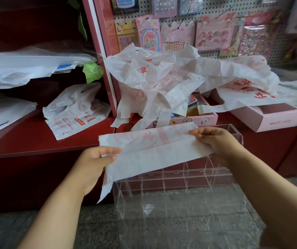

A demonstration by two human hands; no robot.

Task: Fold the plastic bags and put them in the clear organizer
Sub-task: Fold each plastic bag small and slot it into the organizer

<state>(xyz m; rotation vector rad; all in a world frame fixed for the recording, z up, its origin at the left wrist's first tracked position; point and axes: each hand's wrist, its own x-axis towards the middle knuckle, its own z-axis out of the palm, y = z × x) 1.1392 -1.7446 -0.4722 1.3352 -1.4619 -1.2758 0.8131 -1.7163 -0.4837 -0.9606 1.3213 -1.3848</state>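
1. Head view, item held: folded bag (155, 150), white plastic with faint red print, flattened into a long strip and stretched between my two hands above the organizer (180, 178).
2. My left hand (97, 159) grasps the strip's left end, thumb on top and fingers curled beneath; a loose tail of the bag hangs down past this hand.
3. My right hand (216, 141) pinches the strip's right end, fingertips on its upper fold.
4. Organizer: clear acrylic, divided into small compartments, standing on the grey floor (36, 229) in front of me, below the bag and partly hidden by it. I cannot tell whether any compartment holds anything.
5. Heap of unfolded bags (162, 76), white with red lettering, crumpled, spilling over the pink boxes (269, 117) behind the organizer.
6. More bags (76, 108) lie crumpled on the red shelf (27, 139) to the left.
7. Pegboard (210, 54) at the back carries hanging sticker packs (214, 31).
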